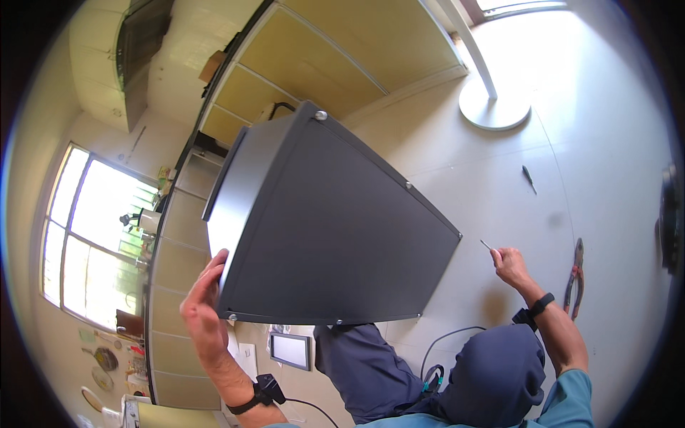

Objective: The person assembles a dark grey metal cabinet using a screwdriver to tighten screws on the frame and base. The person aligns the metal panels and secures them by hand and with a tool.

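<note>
Left hand [205, 303]: raised with the forearm upright, fingers spread flat, a black band worn at the wrist.
Right hand [508, 262]: held out to the side, fingers closed, a black band worn at the wrist.

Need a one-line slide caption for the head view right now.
Left hand steadies a dark grey panel on edge while the right hand holds a thin tool beside it.
</note>
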`<state>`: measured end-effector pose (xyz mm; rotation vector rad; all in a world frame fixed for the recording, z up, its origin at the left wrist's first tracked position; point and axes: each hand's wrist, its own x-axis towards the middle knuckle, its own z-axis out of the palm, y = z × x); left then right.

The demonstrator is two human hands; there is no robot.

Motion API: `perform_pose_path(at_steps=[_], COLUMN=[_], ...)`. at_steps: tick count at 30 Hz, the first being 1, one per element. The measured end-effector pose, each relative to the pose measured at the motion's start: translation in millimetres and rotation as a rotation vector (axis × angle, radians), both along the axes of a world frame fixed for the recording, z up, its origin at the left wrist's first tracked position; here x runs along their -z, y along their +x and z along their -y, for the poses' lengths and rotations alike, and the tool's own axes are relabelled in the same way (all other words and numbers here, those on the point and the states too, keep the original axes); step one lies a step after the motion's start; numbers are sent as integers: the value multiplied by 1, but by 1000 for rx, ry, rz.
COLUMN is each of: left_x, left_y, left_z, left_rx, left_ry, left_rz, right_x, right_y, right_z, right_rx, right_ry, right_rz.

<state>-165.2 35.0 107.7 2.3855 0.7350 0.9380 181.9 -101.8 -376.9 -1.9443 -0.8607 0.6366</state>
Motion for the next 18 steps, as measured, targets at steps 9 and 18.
perform_pose_path(at_steps=[9,18], left_x=[31,29], left_y=[34,120], left_z=[-5,-3], left_rx=[-18,-41], left_ry=[380,717], left_rz=[-121,-137], right_x=[-23,-46], right_y=[15,58], right_z=[-3,23], right_rx=[-21,56], right_ry=[23,-25], right_rz=[9,116])
